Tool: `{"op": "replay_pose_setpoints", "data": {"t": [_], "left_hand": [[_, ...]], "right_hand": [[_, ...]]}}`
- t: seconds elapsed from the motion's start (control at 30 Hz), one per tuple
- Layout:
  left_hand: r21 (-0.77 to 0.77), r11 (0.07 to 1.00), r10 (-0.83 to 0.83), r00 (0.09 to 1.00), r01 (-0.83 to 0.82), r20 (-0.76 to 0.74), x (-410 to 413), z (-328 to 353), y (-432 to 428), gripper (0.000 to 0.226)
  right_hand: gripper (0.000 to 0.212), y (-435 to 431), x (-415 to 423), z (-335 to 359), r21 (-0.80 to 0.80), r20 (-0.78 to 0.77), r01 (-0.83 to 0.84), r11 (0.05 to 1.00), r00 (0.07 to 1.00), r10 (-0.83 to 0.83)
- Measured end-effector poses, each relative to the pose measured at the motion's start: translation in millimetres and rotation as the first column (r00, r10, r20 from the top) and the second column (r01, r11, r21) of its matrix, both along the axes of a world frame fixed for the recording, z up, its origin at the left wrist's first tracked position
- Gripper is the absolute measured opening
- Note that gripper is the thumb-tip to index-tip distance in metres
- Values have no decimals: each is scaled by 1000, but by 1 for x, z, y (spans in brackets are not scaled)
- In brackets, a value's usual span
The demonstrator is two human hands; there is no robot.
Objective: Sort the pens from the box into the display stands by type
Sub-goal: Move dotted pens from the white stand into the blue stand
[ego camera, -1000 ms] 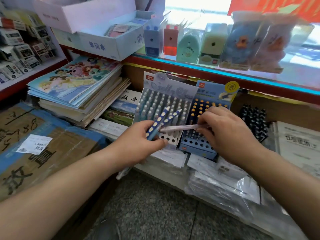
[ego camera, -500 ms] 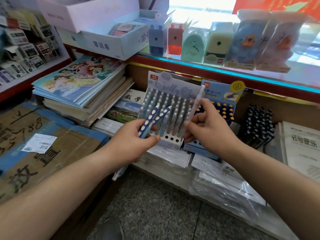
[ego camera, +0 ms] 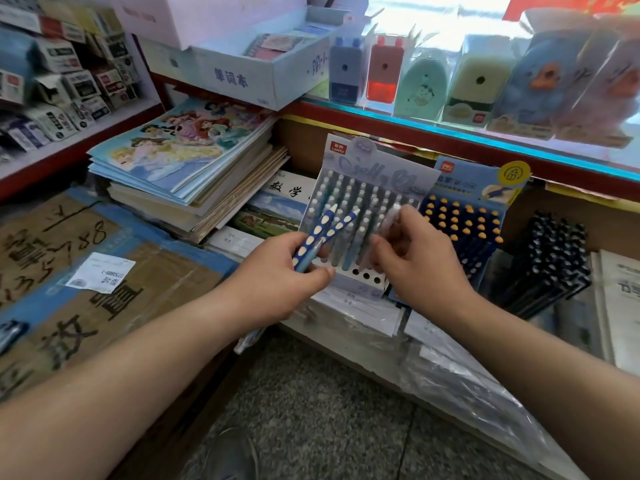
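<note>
While left hand grips two blue pens, right hand pinches pale pen over stand; next, likely free hole at stand's 6 o'clock.

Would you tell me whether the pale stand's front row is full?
Not full: the pale stand shows several empty round holes along its front.

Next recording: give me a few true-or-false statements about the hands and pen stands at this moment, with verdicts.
1. The left hand holds two blue dotted pens. True.
2. The right hand is empty. False: it pinches a pale pen over the grey stand.
3. The grey stand's front row is full. False: empty holes show there.
4. A blue stand of yellow-tipped pens sits right of the grey stand. True.
</note>
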State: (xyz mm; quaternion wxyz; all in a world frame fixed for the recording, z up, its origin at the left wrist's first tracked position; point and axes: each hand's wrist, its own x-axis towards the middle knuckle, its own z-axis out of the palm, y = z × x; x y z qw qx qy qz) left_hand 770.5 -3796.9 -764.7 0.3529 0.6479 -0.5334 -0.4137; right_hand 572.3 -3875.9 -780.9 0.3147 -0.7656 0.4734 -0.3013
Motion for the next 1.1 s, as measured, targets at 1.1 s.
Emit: {"op": "replay_pose_setpoints", "data": {"t": [1.1], "left_hand": [[13,1000,-11,997,10,77,-1,-2,0,17]], "right_hand": [[31,-7,11,-5,-143,-268,110,983,952,-146]]}}
